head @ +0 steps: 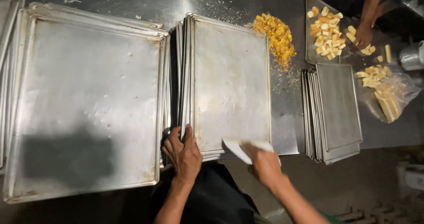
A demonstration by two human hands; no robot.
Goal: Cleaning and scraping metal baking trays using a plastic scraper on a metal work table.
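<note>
Trays in the middle stack (229,80) are the flat metal ones we see right under both hands. This stack sits on a long steel table (287,118), and we will tell where everything else is from it.

Our left hand (183,153) rests on the near left corner of the middle stack. Its fingers are close together and curl over the edges of the trays, touching them.

Our right hand (265,164) is at the near right corner of the middle stack. It holds a white cloth (238,146) that lies on the top tray. The fingers are wrapped around the cloth, but the hand is blurry, so we cannot tell just how they pinch it.

To the left of the middle stack lies a bigger stack of trays (84,105), just beside it. To the right, a little apart, is a small stack of trays (338,109). Past the far right corner of the middle stack is a pile of yellow crumbs (276,36) on the table.

Further right than the crumbs, another person's hand (364,34) touches a tray with pale bread pieces (327,32). Near the small stack, on its right, lies a clear bag (391,96) with more bread in it.
</note>
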